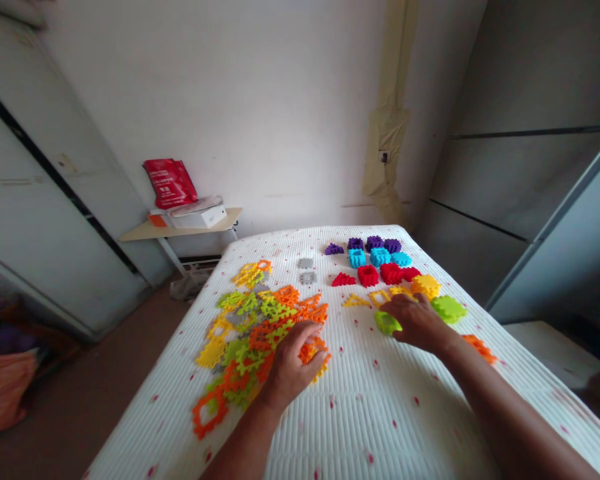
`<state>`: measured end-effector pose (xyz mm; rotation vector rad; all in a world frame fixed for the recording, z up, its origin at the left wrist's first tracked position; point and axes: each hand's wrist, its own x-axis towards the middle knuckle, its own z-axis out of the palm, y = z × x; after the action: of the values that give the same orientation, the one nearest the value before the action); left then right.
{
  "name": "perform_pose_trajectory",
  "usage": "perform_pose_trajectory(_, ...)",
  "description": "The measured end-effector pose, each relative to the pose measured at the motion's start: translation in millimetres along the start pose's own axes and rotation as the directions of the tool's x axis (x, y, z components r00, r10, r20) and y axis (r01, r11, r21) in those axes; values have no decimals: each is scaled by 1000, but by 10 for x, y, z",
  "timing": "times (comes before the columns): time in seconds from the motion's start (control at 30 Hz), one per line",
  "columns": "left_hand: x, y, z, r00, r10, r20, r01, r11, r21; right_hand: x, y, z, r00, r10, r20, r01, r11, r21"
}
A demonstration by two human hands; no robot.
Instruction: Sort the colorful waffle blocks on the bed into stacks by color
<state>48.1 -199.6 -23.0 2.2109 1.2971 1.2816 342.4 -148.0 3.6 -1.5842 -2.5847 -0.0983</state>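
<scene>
My left hand (294,363) is at the right edge of a loose pile of plastic interlocking puzzle pieces. Its fingers are curved and apart from the thumb, beside orange pieces (316,348), with nothing visible in it. My right hand (414,319) bends over a lime green square interlocking piece (386,323), thumb and fingers at its edges; part of the grip is hidden. Just beyond lie yellow square frames (379,298) and a yellow triangle piece (356,301). Right of the hand are a stack of yellow pieces (426,287) and a green stack (449,309).
Purple (374,243), light blue (379,257) and red stacks (391,273) form rows at the back right. Two grey pieces (307,278) lie mid-table. Orange pieces (479,348) sit near the right edge of the white quilted cover (350,413). A side table (180,232) holds a red bag (170,183).
</scene>
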Motion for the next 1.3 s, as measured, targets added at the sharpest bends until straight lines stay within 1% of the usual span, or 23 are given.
perform_pose_trajectory(0.07, 21, -35, -36, 998, 40, -46, -38, 999, 31, 1, -50, -17, 995, -46, -90, 47, 999, 11)
perform_pose_trajectory(0.13, 58, -104, -117, 992, 30, -123, -20, 996, 83, 13, -142, -27, 973, -126, -192, 137, 990, 42)
perform_pose_trajectory(0.17, 85, -146, -175, 985, -5, -175, 26, 993, 118, 23, -204, -23, 957, -174, -234, 193, 979, 61)
perform_pose_trajectory(0.2, 117, -189, -243, 973, -59, -225, 97, 982, 164, 34, -274, -9, 939, -223, -263, 252, 964, 83)
perform_pose_trajectory(0.23, 154, -229, -316, 957, -122, -263, 184, 957, 224, 45, -350, 13, 922, -268, -278, 307, 946, 105)
perform_pose_trajectory(0.27, 194, -265, -390, 943, -187, -275, 270, 915, 301, 56, -428, 45, 910, -306, -280, 351, 928, 125)
perform_pose_trajectory(0.3, 235, -295, -458, 932, -251, -261, 340, 855, 391, 67, -504, 83, 902, -337, -269, 384, 913, 142)
perform_pose_trajectory(0.33, 276, -320, -517, 922, -311, -229, 385, 786, 483, 76, -574, 125, 898, -361, -252, 406, 901, 154)
perform_pose_trajectory(0.4, 349, -358, -589, 897, -422, -131, 403, 660, 634, 90, -686, 211, 892, -403, -204, 437, 885, 163)
perform_pose_trajectory(0.43, 377, -374, -602, 879, -469, -83, 394, 618, 681, 95, -725, 250, 889, -421, -183, 449, 879, 162)
perform_pose_trajectory(0.5, 412, -403, -591, 843, -538, -11, 373, 569, 733, 98, -767, 309, 882, -444, -159, 467, 870, 157)
perform_pose_trajectory(0.57, 421, -430, -554, 824, -566, 24, 356, 549, 756, 95, -778, 342, 880, -445, -162, 468, 871, 151)
perform_pose_trajectory(0.63, 410, -455, -520, 830, -558, 25, 341, 542, 768, 89, -775, 354, 882, -436, -178, 463, 874, 148)
perform_pose_trajectory(0.73, 381, -490, -503, 853, -521, 27, 312, 551, 775, 80, -773, 354, 882, -428, -198, 458, 877, 144)
perform_pose_trajectory(0.9, 364, -537, -571, 870, -491, 43, 294, 587, 755, 82, -783, 338, 884, -419, -208, 453, 877, 161)
perform_pose_trajectory(0.97, 356, -519, -605, 897, -442, 9, 297, 618, 728, 90, -772, 334, 885, -413, -213, 453, 871, 192)
perform_pose_trajectory(1.03, 329, -458, -608, 938, -345, -36, 279, 687, 671, 99, -743, 336, 890, -385, -247, 442, 862, 249)
perform_pose_trajectory(1.1, 280, -356, -549, 970, -230, -74, 227, 767, 600, 108, -702, 342, 900, -294, -322, 398, 854, 334)
perform_pose_trajectory(1.17, 220, -229, -423, 989, -126, -75, 146, 826, 545, 113, -665, 345, 907, -144, -396, 324, 839, 437)
perform_pose_trajectory(1.23, 166, -102, -258, 999, -42, -33, 53, 851, 522, 114, -654, 339, 908, -11, -419, 257, 804, 536)
perform_pose_trajectory(1.3, 129, 6, -98, 1000, 8, 10, -12, 855, 519, 113, -678, 325, 911, 47, -410, 232, 764, 602)
